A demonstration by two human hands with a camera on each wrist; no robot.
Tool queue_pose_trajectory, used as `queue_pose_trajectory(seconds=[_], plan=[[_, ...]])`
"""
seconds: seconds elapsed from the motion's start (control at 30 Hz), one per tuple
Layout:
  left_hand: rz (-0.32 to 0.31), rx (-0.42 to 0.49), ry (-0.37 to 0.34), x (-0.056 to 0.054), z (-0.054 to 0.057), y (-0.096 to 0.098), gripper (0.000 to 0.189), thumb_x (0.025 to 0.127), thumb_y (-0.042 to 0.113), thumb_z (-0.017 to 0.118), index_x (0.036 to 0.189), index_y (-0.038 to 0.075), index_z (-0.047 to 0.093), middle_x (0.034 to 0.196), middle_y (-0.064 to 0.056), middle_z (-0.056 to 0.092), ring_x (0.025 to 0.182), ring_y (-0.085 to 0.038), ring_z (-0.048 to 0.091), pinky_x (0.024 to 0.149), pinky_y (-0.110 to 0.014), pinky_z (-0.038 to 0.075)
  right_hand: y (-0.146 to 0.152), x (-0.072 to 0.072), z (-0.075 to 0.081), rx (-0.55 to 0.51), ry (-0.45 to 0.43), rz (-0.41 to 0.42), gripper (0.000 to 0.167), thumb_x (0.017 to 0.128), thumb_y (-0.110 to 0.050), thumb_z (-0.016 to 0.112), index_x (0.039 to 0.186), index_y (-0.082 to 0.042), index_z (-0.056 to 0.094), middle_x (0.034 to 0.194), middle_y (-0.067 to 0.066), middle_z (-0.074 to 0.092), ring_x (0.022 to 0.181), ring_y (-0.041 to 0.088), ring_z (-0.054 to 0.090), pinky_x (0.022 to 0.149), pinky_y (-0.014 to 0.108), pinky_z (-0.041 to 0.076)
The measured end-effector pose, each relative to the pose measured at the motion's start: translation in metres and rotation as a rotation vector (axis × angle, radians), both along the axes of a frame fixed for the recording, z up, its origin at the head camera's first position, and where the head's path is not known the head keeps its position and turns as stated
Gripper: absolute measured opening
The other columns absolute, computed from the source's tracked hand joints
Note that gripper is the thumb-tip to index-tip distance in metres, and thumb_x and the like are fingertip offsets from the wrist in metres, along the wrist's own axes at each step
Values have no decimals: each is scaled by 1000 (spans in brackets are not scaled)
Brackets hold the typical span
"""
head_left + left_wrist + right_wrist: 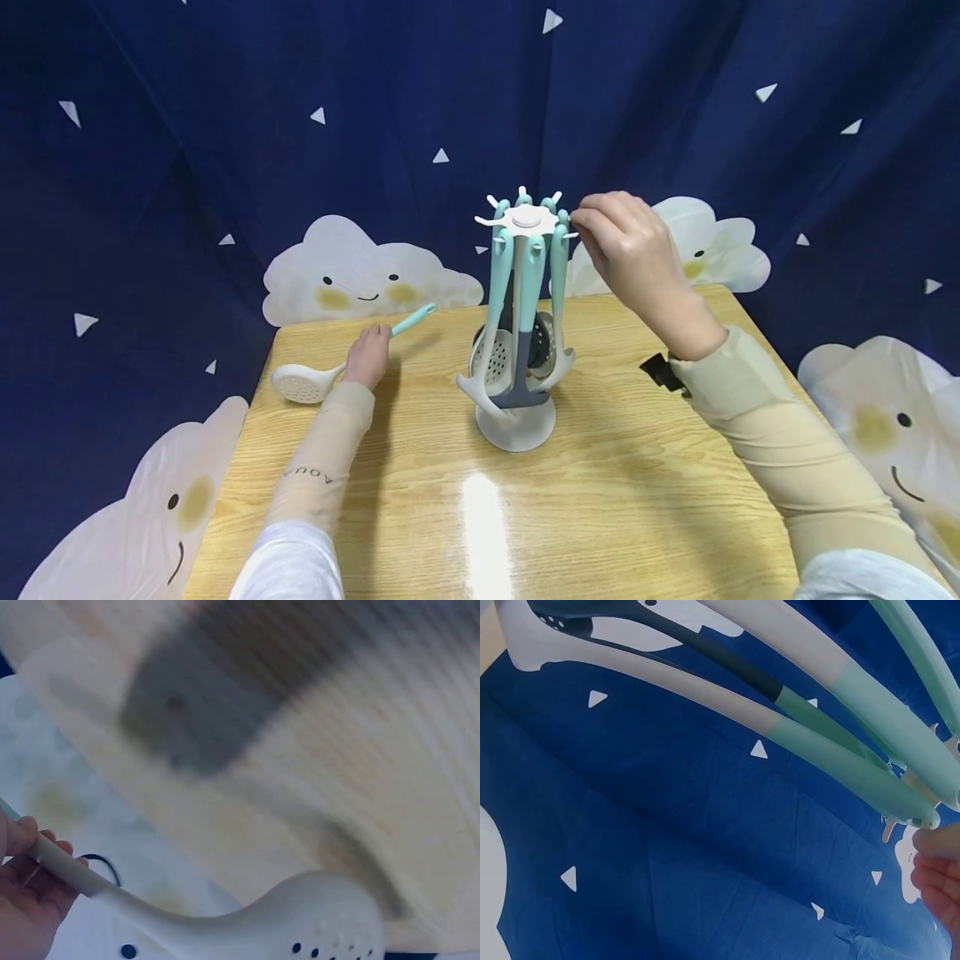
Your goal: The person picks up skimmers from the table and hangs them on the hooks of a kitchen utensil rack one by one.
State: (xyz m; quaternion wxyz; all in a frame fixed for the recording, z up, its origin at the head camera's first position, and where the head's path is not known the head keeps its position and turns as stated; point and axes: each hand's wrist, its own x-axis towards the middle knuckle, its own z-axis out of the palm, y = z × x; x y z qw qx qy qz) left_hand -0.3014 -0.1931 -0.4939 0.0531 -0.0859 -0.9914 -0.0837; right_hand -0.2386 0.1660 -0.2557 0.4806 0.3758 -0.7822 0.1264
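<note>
My left hand (367,357) grips a skimmer (300,386) with a pale perforated bowl and a mint handle end, over the left of the table. In the left wrist view, thumb and fingers are curled round its shaft (79,877). A white utensil stand (517,429) stands upright near the table's middle. Around it hang several mint-handled utensils, among them a dark grey turner (521,367) and a pale slotted spoon (495,362). My right hand (626,250) pinches a hook tip at the right of the stand's top, close beside a mint handle (847,769).
The wooden table (600,500) reaches back to a dark blue curtain (420,83) with white triangles. White cloud cutouts (360,267) line the table's edges. A black piece (662,372) juts from the right wrist.
</note>
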Motion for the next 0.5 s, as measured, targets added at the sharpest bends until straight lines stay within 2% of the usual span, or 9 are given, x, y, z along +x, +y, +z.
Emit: queue_pose_trajectory(seconds=[0.27, 0.4, 0.5], plan=[[-3, 86, 0, 6, 28, 4, 38, 78, -12, 54, 114, -4, 44, 108, -21, 51, 95, -37, 51, 75, -46, 48, -1, 1, 0, 24, -11, -6, 6, 83, 8, 57, 87, 8, 62, 89, 18, 61, 81, 33, 56, 71, 40, 48], [-44, 131, 49, 11, 44, 6, 43, 75, -15, 54, 116, -6, 43, 105, -22, 50, 95, -37, 50, 77, -46, 47, -1, 1, 1, 21, -12, -10, 6, 83, 8, 57, 87, 8, 62, 89, 18, 61, 81, 33, 56, 71, 40, 48], [-75, 186, 78, 14, 55, 7, 46, 74, -17, 52, 119, -9, 40, 105, -24, 48, 97, -38, 47, 85, -45, 45, -1, 1, 1, 13, -10, -6, 6, 83, 9, 57, 86, 8, 62, 89, 18, 61, 81, 33, 56, 71, 41, 48]])
